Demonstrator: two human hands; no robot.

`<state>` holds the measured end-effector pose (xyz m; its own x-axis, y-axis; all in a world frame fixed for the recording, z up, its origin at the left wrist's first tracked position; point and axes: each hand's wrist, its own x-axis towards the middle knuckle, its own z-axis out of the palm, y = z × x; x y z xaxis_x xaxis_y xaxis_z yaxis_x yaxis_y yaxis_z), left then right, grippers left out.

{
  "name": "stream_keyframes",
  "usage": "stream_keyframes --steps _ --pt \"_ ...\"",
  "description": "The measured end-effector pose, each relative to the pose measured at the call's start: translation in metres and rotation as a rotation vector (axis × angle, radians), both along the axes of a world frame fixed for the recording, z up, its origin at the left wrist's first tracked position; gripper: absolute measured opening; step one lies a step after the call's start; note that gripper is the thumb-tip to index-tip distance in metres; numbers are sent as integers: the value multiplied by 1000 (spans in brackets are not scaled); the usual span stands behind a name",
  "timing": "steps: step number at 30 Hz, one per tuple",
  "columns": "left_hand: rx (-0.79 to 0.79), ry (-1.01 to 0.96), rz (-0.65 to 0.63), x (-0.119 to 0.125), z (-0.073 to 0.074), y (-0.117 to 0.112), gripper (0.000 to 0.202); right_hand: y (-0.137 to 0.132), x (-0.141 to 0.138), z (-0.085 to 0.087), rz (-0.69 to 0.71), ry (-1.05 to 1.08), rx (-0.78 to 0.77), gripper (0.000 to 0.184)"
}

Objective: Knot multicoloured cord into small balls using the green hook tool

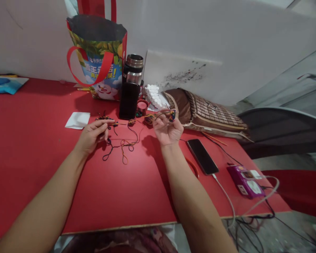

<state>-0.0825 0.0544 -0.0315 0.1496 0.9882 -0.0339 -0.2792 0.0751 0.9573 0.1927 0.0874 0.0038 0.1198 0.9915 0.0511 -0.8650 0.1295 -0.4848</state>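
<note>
My left hand [93,134] is above the red table, its thumb and fingers pinched on a dark, multicoloured knotted cord [115,124]. My right hand [168,130] is raised, palm up, with its fingertips closed round a small dark-blue and orange cord bundle [172,115]. Between the hands, loose dark and orange cord [122,145] lies in loops on the table. Two small wound cord balls, a near one [131,122] and a larger one [149,119], rest beyond it. Whether both hands hold ends of one cord, I cannot tell.
A black phone [129,101] leans upright before a steel flask [134,67] and a printed bag [100,66]. White paper [77,120] lies left. On the right are a charging phone [202,156], a purple power strip [246,181] with cables, and a brown beaded cushion [210,112].
</note>
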Motion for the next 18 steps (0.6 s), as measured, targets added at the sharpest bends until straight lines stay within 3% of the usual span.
stream_keyframes --steps 3,5,7,11,13,18 --pt "183 172 252 0 1 0 21 -5 -4 2 23 -103 -2 24" --pt "310 216 316 7 0 -2 22 -11 -16 1 121 -206 10 24" --pt "354 108 265 19 -4 -5 33 -18 -30 -2 234 -283 20 26" --pt "387 -1 -39 45 -15 -11 77 -28 -51 -6 380 -353 82 25" --pt "356 -20 -66 56 -21 -13 79 -30 -54 -5 390 -346 91 25" --pt "343 8 2 63 -26 -13 60 -30 -49 -3 400 -259 85 31"
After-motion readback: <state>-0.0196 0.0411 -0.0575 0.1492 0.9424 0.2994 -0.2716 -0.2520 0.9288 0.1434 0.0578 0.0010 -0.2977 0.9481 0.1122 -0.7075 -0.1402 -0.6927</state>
